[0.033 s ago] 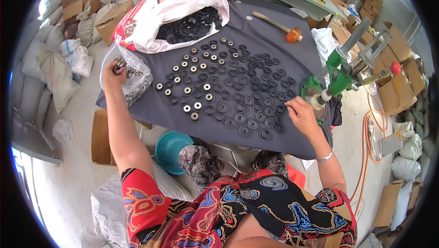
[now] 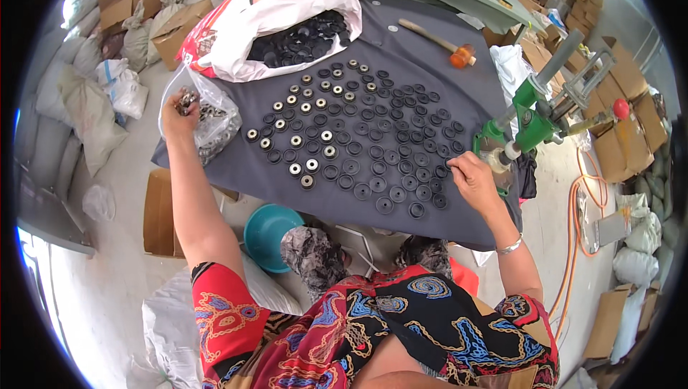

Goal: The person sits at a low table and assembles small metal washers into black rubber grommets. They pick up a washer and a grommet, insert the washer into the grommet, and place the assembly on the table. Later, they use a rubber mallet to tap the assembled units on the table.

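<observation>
My left hand point(image 2: 178, 115) is at the mouth of a clear plastic bag point(image 2: 223, 125), its fingers curled around several small shiny metal parts point(image 2: 188, 101). More such parts fill the bag. Many black rubber-like rings point(image 2: 354, 148) lie spread over the dark cloth, and those toward the left have round metal pieces point(image 2: 312, 164) seated in them. At the table's right side my right hand point(image 2: 469, 175) rests with its fingers pinched together beside the outermost black rings. Whether anything is between those fingertips is hidden.
A white and red sack point(image 2: 236, 55) of black parts lies open at the far left. An orange-headed mallet point(image 2: 462, 56) rests toward the back. A green hand press point(image 2: 534, 124) stands at the right edge. Below are a teal basin point(image 2: 261, 235) and a cardboard box point(image 2: 158, 210).
The view has shifted very slightly. More metal parts show in my left hand at the bag's mouth. My right hand stays in place.
</observation>
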Demonstrator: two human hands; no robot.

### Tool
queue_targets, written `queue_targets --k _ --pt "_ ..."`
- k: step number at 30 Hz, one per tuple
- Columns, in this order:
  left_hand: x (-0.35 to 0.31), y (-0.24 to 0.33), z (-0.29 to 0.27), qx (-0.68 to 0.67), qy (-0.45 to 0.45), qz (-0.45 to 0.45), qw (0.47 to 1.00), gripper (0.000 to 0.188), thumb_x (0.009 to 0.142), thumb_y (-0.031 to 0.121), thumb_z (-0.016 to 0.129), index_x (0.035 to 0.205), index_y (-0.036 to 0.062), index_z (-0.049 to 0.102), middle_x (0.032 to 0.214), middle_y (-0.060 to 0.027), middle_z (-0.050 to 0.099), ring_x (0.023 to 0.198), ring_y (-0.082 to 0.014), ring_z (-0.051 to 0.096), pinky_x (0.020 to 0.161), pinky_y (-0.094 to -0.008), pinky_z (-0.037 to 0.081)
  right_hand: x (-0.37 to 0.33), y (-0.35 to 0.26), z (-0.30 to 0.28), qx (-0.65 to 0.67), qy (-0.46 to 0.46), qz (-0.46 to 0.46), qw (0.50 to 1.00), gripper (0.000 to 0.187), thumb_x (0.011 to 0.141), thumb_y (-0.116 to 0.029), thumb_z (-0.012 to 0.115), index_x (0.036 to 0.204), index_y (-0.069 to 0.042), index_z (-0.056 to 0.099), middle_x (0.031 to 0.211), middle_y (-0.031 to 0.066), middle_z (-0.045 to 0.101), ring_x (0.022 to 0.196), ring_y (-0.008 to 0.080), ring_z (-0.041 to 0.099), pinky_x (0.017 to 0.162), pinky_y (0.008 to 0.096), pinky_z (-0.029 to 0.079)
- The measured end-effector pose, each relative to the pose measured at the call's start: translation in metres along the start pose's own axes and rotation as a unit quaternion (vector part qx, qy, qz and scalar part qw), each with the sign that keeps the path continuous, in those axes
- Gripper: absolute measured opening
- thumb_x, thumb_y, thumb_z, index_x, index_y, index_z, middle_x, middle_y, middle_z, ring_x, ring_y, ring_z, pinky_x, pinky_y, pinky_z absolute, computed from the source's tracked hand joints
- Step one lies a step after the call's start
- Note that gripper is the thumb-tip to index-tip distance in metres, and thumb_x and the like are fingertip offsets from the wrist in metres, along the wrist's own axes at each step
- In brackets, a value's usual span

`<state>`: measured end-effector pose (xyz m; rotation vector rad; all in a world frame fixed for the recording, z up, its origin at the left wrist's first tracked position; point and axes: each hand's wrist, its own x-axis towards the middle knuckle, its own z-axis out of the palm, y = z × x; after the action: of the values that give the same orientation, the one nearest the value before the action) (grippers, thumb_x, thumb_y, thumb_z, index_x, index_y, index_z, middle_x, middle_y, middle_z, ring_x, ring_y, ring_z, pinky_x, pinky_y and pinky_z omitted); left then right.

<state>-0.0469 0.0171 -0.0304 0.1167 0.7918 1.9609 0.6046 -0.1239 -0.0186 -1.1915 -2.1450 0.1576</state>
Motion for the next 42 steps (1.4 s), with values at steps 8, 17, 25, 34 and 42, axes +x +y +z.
queue_targets --k 8,17,25,34,42 --pt "-0.006 0.002 -0.009 -0.095 0.033 0.003 0.995 0.048 0.1 0.031 0.026 0.116 -0.006 0.054 0.108 -0.0215 0.057 0.087 -0.0356 0.057 0.047 -0.0262 0.034 0.004 -0.015 -0.005 -0.017 0.003 -0.019 1.0 0.011 0.078 0.003 0.062 0.088 -0.001 0.064 0.077 0.0106 0.057 0.065 0.0281 0.059 0.058 0.0348 0.046" --pt "-0.088 -0.027 0.027 -0.261 -0.112 -0.056 0.957 0.035 0.093 0.022 0.036 0.106 -0.0006 0.059 0.092 -0.0148 0.054 0.078 -0.028 0.054 0.042 -0.0252 0.032 0.013 -0.041 -0.008 0.024 0.004 -0.032 0.999 0.012 0.078 0.005 0.062 0.089 -0.001 0.064 0.077 0.0105 0.058 0.063 0.0243 0.059 0.056 0.0324 0.046" --pt "-0.246 -0.123 0.072 -0.26 -0.164 -0.192 0.932 0.02 0.085 0.015 0.05 0.098 0.0034 0.06 0.084 -0.0117 0.057 0.068 -0.0245 0.056 0.037 -0.0238 0.034 0.052 -0.115 0.006 0.119 0.021 -0.143 0.982 0.021 0.078 0.003 0.065 0.098 -0.002 0.064 0.082 0.0098 0.059 0.065 0.0242 0.059 0.058 0.0327 0.047" --pt "-0.332 -0.245 0.108 -0.16 -0.16 -0.394 0.891 0.021 0.091 0.026 0.045 0.087 0.0115 0.06 0.076 0.0001 0.062 0.058 -0.0123 0.059 0.036 -0.0236 0.035 0.078 -0.128 0.018 0.074 -0.003 -0.08 0.994 0.028 0.085 -0.012 0.064 0.111 -0.002 0.063 0.093 0.0126 0.059 0.074 0.0289 0.062 0.064 0.0373 0.05" --pt "-0.319 -0.263 0.089 -0.169 -0.145 -0.394 0.892 0.026 0.092 0.027 0.041 0.085 0.0105 0.059 0.079 -0.0034 0.063 0.059 -0.0142 0.059 0.036 -0.0246 0.035 0.075 -0.107 0.027 0.075 -0.093 -0.055 0.991 0.029 0.084 -0.018 0.063 0.11 -0.005 0.063 0.09 0.0131 0.056 0.079 0.0301 0.061 0.069 0.0389 0.05"
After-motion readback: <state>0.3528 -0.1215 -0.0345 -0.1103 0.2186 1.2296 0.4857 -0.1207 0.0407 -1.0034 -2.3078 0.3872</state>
